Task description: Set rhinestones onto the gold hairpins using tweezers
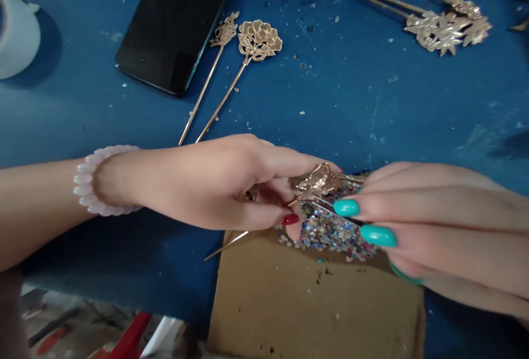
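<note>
My left hand [215, 183], with a pale bead bracelet [88, 183] on the wrist, is closed in a pinch on a gold hairpin [318, 183] by its ornate head; the thin stick pokes out below the hand. My right hand [438, 221], with teal nails, is closed on thin metal tweezers [330, 207] whose tips meet the ornament. Both hover over a pile of tiny multicoloured stones [330, 232] lying on a brown cardboard sheet [314, 298].
Two finished gold hairpins [243, 50] lie on the blue table [351, 105] beside a black phone [176, 17]. Several more gold hairpins [442, 28] lie at the top right. A white container [16, 34] stands at the far left. Specks are scattered about.
</note>
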`<action>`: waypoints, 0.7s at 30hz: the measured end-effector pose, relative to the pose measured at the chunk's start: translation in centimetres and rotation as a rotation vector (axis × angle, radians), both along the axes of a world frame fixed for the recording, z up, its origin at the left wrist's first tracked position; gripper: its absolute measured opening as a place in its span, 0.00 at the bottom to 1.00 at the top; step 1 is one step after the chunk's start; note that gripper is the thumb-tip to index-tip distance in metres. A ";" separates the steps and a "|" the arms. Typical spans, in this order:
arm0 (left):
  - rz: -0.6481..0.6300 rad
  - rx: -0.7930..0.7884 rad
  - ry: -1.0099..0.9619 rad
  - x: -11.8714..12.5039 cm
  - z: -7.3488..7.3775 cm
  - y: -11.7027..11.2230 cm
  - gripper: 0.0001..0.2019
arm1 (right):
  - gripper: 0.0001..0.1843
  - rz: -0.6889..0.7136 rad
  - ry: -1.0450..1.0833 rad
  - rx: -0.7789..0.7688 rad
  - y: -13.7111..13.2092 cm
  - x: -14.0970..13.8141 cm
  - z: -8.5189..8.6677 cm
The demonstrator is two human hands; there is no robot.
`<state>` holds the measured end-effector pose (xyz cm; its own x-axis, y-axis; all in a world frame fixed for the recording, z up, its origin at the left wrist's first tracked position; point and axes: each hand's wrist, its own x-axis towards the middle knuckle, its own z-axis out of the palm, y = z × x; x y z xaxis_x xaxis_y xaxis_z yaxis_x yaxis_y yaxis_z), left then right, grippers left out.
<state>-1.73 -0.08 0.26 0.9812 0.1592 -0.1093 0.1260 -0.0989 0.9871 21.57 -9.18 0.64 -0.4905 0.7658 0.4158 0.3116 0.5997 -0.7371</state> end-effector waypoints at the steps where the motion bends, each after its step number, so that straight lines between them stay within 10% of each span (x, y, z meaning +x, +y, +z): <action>1: -0.001 -0.015 0.014 0.0 0.0 0.0 0.27 | 0.16 0.030 0.091 0.074 0.2 -0.1 0.3; 21: 0.050 -0.038 0.034 -0.3 -0.1 0.0 0.19 | 0.14 0.005 -0.021 -0.023 1.2 -1.5 1.5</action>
<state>-2.00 -0.12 0.15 0.9678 0.2029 -0.1490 0.1630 -0.0542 0.9851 20.08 -7.97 2.12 -0.5030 0.7726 0.3875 0.3237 0.5841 -0.7443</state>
